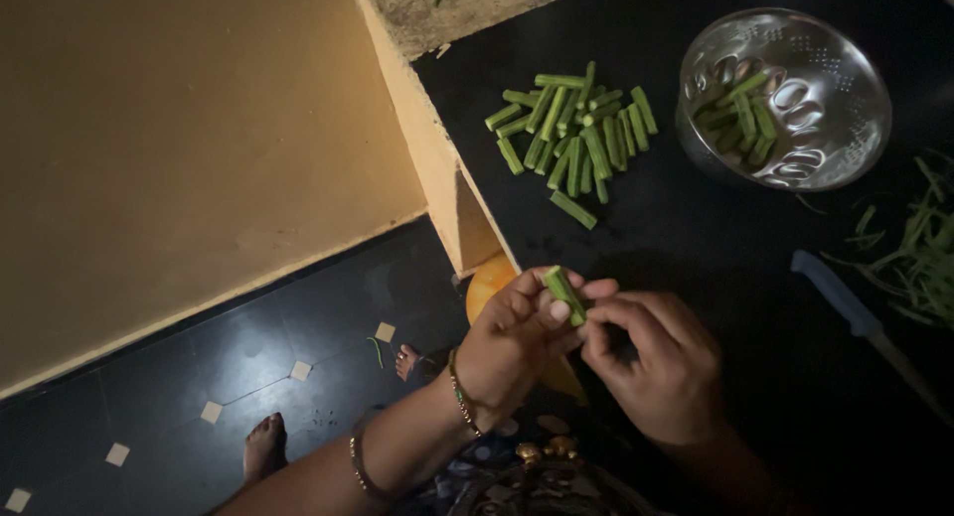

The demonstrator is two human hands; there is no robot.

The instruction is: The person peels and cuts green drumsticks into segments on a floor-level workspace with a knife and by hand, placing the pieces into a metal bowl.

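Note:
My left hand and my right hand meet over the front edge of a black counter. Between their fingertips they pinch one short green vegetable stick. Bangles ring my left wrist. A pile of several cut green sticks lies on the counter farther back. A steel colander at the back right holds more cut pieces. A knife with a pale blue handle lies on the counter to the right of my hands.
Green peel strips are heaped at the right edge. The counter sits on a yellow plastered base. Below is a dark tiled floor with my bare feet on it. An orange object shows under the counter edge.

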